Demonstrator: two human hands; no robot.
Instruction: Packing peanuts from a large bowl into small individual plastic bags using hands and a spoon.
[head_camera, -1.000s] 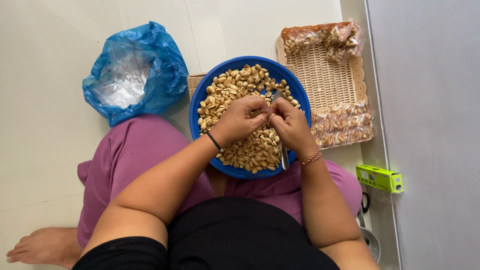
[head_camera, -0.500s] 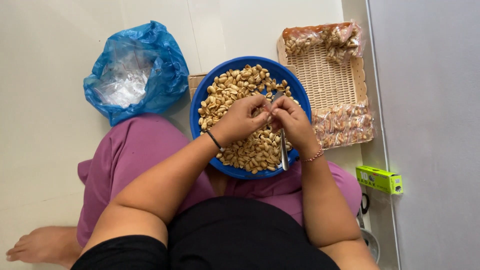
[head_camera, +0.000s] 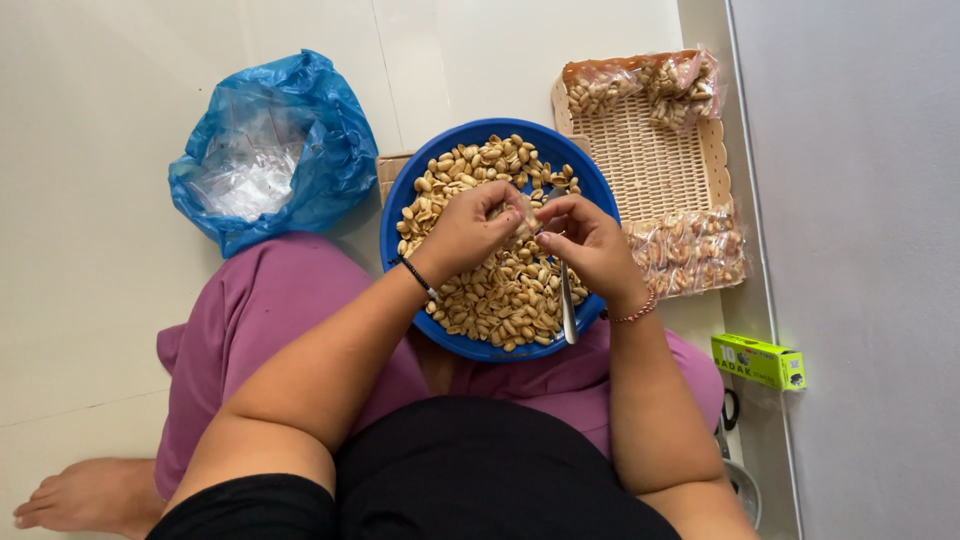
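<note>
1. Pale floor tiles (head_camera: 90, 330) fill the view; the person sits cross-legged on them, with a grey wall along the 3 o'clock side.
2. At 10 o'clock lies a crumpled blue bag (head_camera: 325, 165), soft and light, with clear plastic inside it.
3. At 2 o'clock sits a cream woven tray (head_camera: 655, 165), stiff, with filled clear packets of nuts at its far and near ends.
4. On the lap, at centre, rests a blue bowl (head_camera: 395, 215) heaped with nuts (head_camera: 505, 295). It looks fairly heavy when full, so the rim, held at both sides, is the place to grip it.
5. Over the bowl, the left hand (head_camera: 470, 230) and right hand (head_camera: 590, 245) meet fingertip to fingertip, both pinched on something small; it looks like one nut or a thin scrap of plastic, but it is too small to tell. A nut is hard, light and smooth, apt to slip, and best taken between thumb and forefinger across its sides.
6. A metal spoon handle (head_camera: 567, 305) sticks out under the right hand towards 6 o'clock, seemingly tucked in its grip.
7. At 4 o'clock, by the wall, lies a small green box (head_camera: 758, 360).
</note>
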